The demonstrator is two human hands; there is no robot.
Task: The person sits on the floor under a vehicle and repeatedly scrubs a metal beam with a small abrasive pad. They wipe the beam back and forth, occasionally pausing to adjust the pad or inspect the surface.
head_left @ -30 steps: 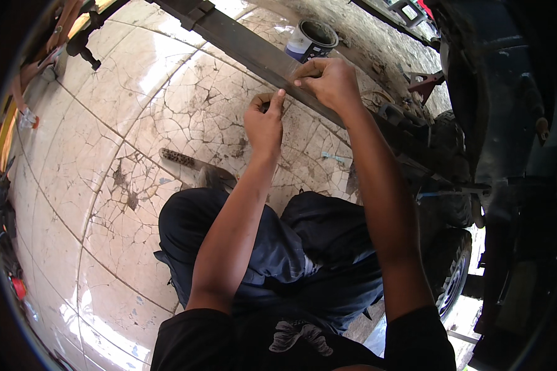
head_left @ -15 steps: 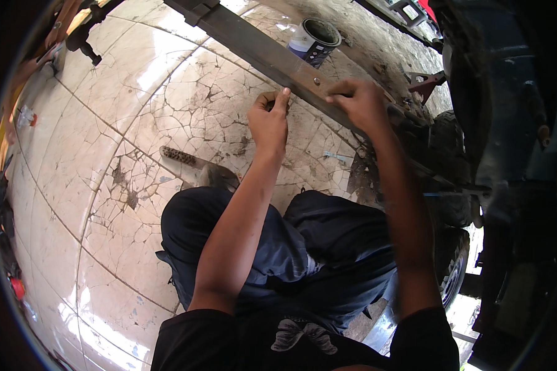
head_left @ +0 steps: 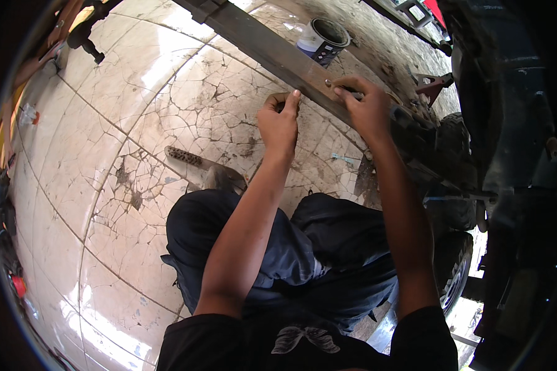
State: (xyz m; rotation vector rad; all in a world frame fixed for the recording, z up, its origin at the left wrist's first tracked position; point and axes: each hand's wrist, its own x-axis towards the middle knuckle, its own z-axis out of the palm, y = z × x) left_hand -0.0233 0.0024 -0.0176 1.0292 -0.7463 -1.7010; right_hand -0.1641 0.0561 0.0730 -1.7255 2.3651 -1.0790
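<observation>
A long dark metal beam [head_left: 263, 49] runs diagonally in front of me, with a small shiny bolt [head_left: 328, 82] standing on its upper face. The thumb and forefinger of my right hand [head_left: 370, 111] close in a pinch at this bolt and appear to touch it. My left hand [head_left: 280, 127] is at the beam's near edge, its fingers curled and its thumb pointing up against that edge. Whatever the left fingers hold, if anything, is hidden under the beam and in the palm.
Behind the beam stands an open paint can [head_left: 325, 42]. Cracked floor tiles [head_left: 136, 161] spread to the left, with my sandal [head_left: 185, 158] on them. Dark vehicle parts and a tyre [head_left: 457, 266] line the right side, near a reddish stand [head_left: 432, 88].
My right fingers have come closer to the bolt, from just right of it to right at it. My left hand keeps its place at the beam's edge. The whole view has shifted slightly.
</observation>
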